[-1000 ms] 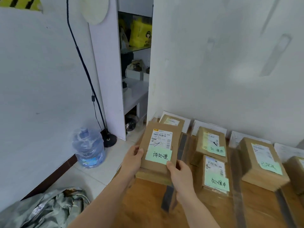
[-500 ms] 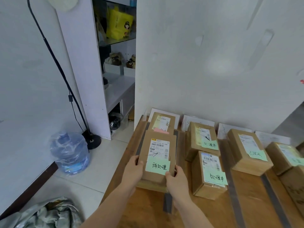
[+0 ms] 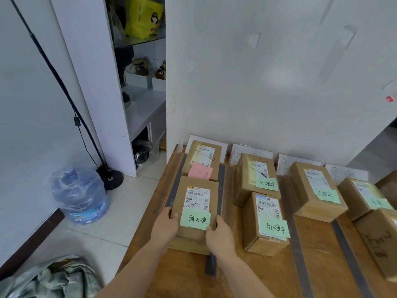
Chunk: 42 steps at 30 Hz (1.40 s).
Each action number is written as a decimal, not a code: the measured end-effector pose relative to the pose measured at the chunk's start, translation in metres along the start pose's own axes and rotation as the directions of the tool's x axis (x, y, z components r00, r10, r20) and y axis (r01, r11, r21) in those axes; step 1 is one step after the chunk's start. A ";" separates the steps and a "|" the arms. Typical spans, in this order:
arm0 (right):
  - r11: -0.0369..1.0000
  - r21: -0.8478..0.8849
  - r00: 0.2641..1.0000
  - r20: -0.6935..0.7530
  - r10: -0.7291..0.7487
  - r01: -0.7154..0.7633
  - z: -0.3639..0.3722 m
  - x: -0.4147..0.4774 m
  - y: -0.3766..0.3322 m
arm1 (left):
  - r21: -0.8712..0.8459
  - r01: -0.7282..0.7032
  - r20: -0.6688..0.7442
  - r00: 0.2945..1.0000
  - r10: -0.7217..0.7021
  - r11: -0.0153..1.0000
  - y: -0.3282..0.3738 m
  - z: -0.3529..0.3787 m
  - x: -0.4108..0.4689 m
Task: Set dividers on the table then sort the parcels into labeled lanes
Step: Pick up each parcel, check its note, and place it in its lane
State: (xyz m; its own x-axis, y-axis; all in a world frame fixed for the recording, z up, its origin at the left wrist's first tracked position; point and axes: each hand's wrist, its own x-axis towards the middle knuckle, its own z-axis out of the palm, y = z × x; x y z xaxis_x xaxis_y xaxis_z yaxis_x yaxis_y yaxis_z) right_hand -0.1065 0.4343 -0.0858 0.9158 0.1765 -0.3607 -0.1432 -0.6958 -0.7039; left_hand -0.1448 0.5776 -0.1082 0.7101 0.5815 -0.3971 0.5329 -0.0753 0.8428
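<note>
Person's hands and forearms, head view.
The left hand [image 3: 165, 228] and right hand [image 3: 220, 235] are shown bare; the left forearm [image 3: 133, 269] and right forearm [image 3: 247, 274] are uncovered to the near frame edge.

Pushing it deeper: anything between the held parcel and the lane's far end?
Yes: the pink-note parcel lies directly behind the green-note parcel that the left hand and right hand grip, in the same lane.

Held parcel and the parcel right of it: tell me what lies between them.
Head view: a dark divider strip runs between the held parcel and its right neighbour, with bare table wood beside it.
</note>
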 end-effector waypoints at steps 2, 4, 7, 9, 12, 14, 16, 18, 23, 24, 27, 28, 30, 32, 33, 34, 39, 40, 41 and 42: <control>1.000 -0.018 1.000 -0.002 -0.001 0.001 0.001 0.002 0.000 | 0.016 -0.005 0.001 1.000 0.005 1.000 -0.001 0.000 0.003; 0.999 -0.032 1.000 -0.010 0.003 -0.003 0.002 0.004 -0.001 | 0.043 -0.014 0.005 1.000 0.013 0.999 -0.001 0.000 0.006; 0.998 -0.059 1.000 -0.016 0.007 -0.008 0.007 0.005 -0.001 | 0.110 -0.033 0.017 0.999 0.031 0.993 0.000 0.000 0.007; 0.997 -0.074 1.000 -0.017 -0.012 0.011 0.009 0.004 -0.003 | 0.177 -0.071 0.034 0.997 0.066 0.982 0.003 0.000 0.006; 0.989 -0.119 0.995 -0.044 -0.090 0.085 0.009 0.002 -0.009 | 0.264 -0.148 0.053 0.989 0.139 0.953 0.011 0.000 0.006; 0.979 -0.142 0.984 -0.077 -0.159 0.147 0.006 0.000 -0.015 | 0.303 -0.238 0.075 0.971 0.226 0.923 0.016 0.000 0.007; 0.967 -0.162 0.973 -0.092 -0.213 0.196 -0.002 -0.002 -0.021 | 0.353 -0.332 0.091 0.943 0.321 0.875 0.021 -0.001 0.008; 0.944 -0.210 0.955 -0.099 -0.280 0.255 -0.014 -0.006 -0.025 | 0.411 -0.401 0.106 0.913 0.393 0.819 0.031 -0.002 0.008; 0.905 -0.335 0.925 -0.178 -0.334 0.262 -0.052 -0.017 -0.026 | 0.560 -0.542 0.214 0.825 0.523 0.627 0.063 -0.002 -0.004; 0.891 -0.367 0.917 -0.188 -0.352 0.266 -0.059 -0.019 -0.024 | 0.589 -0.554 0.230 0.813 0.535 0.588 0.071 -0.001 -0.009; 0.849 -0.459 0.897 -0.210 -0.390 0.262 -0.086 -0.029 -0.021 | 0.687 -0.583 0.282 0.764 0.580 0.434 0.098 0.004 -0.028; 0.837 -0.487 0.890 -0.224 -0.396 0.250 -0.096 -0.032 -0.019 | 0.710 -0.597 0.305 0.739 0.601 0.373 0.108 0.006 -0.035; 0.816 -0.535 0.878 -0.255 -0.404 0.220 -0.117 -0.039 -0.015 | 0.727 -0.628 0.344 0.684 0.644 0.278 0.125 0.013 -0.049; 0.806 -0.562 0.874 -0.281 -0.396 0.184 -0.139 -0.046 -0.008 | 0.712 -0.668 0.384 0.627 0.678 0.214 0.139 0.024 -0.063; 0.805 -0.569 0.872 -0.294 -0.391 0.169 -0.150 -0.051 -0.004 | 0.706 -0.684 0.403 0.601 0.690 0.184 0.146 0.030 -0.071; 0.804 -0.575 0.869 -0.307 -0.387 0.155 -0.161 -0.056 0.001 | 0.699 -0.697 0.417 0.577 0.702 0.158 0.152 0.037 -0.079; 0.811 -0.581 0.840 -0.408 -0.358 0.063 -0.210 -0.087 0.033 | 0.659 -0.751 0.475 0.451 0.755 0.034 0.171 0.082 -0.121; 0.814 -0.579 0.833 -0.425 -0.355 0.052 -0.220 -0.093 0.041 | 0.651 -0.759 0.487 0.432 0.759 0.014 0.173 0.092 -0.130; 0.814 -0.580 0.827 -0.437 -0.353 0.041 -0.229 -0.100 0.050 | 0.645 -0.764 0.501 0.415 0.760 -0.008 0.176 0.103 -0.140; 0.815 -0.579 0.823 -0.449 -0.348 0.028 -0.239 -0.106 0.060 | 0.640 -0.768 0.514 0.401 0.758 -0.027 0.178 0.114 -0.152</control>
State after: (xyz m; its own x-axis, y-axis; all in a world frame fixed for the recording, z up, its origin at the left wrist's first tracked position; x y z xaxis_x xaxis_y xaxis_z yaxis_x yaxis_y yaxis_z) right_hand -0.1223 0.2071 0.0565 0.9720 0.0745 0.2229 0.1265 -0.9652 -0.2288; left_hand -0.1050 0.3836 0.0608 0.9255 -0.2399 0.2932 -0.2651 -0.9630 0.0490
